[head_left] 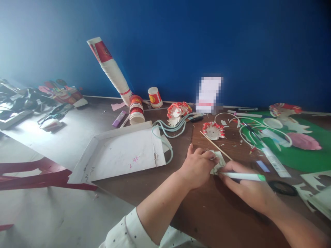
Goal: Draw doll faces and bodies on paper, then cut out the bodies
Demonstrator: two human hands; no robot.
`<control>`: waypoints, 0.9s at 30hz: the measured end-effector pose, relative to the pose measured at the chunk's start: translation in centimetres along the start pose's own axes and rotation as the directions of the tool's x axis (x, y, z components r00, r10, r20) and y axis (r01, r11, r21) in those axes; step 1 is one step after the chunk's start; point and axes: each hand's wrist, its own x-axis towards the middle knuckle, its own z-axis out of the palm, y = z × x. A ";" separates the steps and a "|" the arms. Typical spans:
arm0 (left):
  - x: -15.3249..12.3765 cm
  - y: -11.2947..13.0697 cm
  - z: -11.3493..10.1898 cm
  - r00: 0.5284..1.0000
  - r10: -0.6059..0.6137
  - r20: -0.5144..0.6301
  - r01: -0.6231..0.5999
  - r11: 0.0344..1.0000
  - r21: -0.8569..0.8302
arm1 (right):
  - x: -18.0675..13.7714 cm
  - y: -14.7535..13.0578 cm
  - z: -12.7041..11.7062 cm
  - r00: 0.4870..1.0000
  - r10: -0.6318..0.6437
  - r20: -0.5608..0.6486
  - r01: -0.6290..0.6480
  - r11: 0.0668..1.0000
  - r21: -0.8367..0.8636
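My left hand [198, 165] presses down on a small pale paper piece [219, 162] on the brown table, its fingers curled over the piece's left side. My right hand [248, 189] grips a white marker with a green end [244, 176], the tip resting against the same paper piece. A thin wooden stick [216, 145] lies just behind the paper. A little paper-cup face with red-and-white fringe [213, 130] sits beyond the stick.
A white cardboard tray [121, 153] lies to the left, with stacked red-and-white paper cups [136, 109] and a long tilted cup sleeve [111, 69] behind it. Green paper [302, 156] with cut-outs, white rings, a glue tube [274, 161] and black scissors [283, 187] lie right.
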 end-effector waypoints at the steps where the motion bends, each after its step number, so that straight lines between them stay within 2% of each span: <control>1: 0.0 0.0 0.0 1.000 0.001 0.002 -0.001 1.000 0.000 | 0.0 -0.1 0.0 1.000 0.003 0.001 -0.003 1.000 0.001; 8: 0.0 0.1 -0.3 0.999 -0.016 0.035 0.016 1.000 -0.005 | 0.0 -0.4 -0.2 1.000 0.014 -0.012 -0.014 1.000 -0.014; 27: 0.0 0.0 0.0 1.000 -0.017 0.023 0.017 1.000 -0.023 | -0.3 0.4 -0.1 1.000 0.024 0.004 -0.024 0.999 -0.024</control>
